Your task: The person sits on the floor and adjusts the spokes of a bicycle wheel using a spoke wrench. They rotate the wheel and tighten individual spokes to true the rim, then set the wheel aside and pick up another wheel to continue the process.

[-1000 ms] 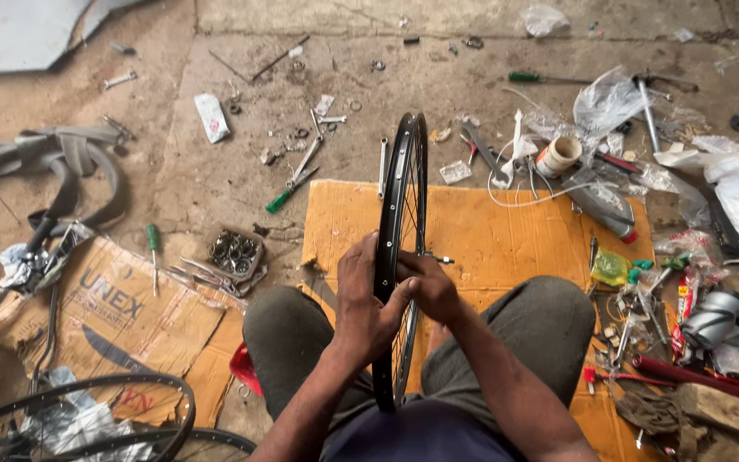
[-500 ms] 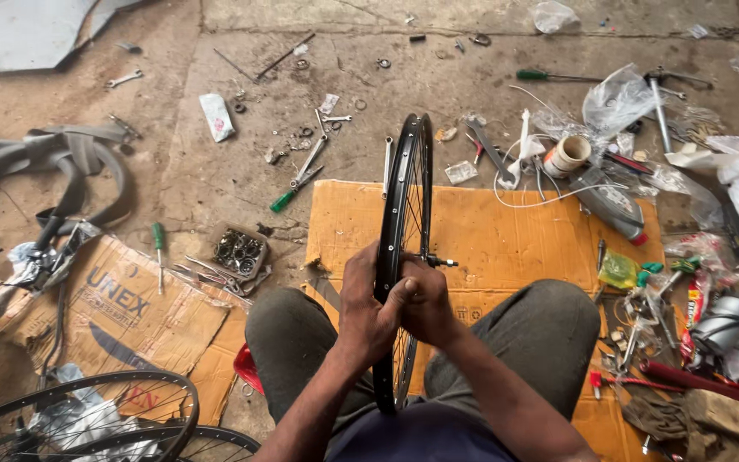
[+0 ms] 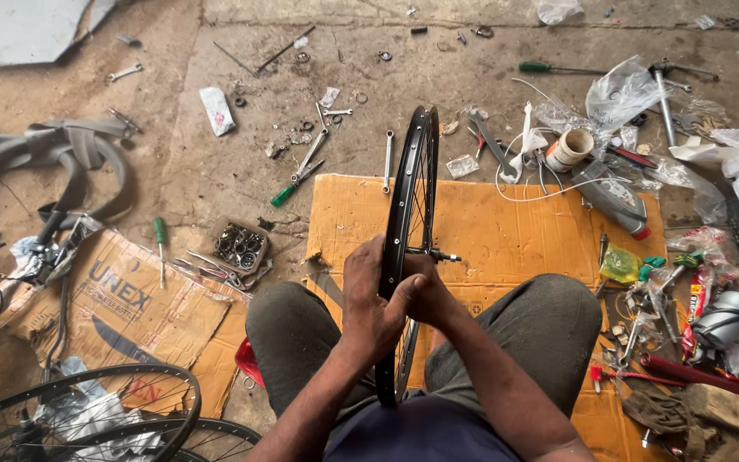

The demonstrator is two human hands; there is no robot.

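Both hands' grip, left hand (image 3: pixel 369 299) and right hand (image 3: pixel 421 295), around thin black spoked wheel rim (image 3: pixel 408 188), perhaps metal.

**Open cardboard ahead, clutter on both flanks**

We see bare room on the orange cardboard (image 3: pixel 506 227), on either side of the upright wheel rim (image 3: pixel 408 214) that splits it down the middle. Our hands, the left hand (image 3: pixel 368 299) and the right hand (image 3: pixel 421 291), are hemmed in by our knees. To the right, passage is blocked by plastic bags (image 3: pixel 622 94), a tape roll (image 3: pixel 569 150), a grey bottle (image 3: pixel 613 197) and heaped small tools. To the left, a tray of bearings (image 3: pixel 239 245), a green screwdriver (image 3: pixel 160 235) and loose wrenches crowd the floor. Beyond the cardboard, the concrete floor (image 3: pixel 215 171) lies more thinly scattered.
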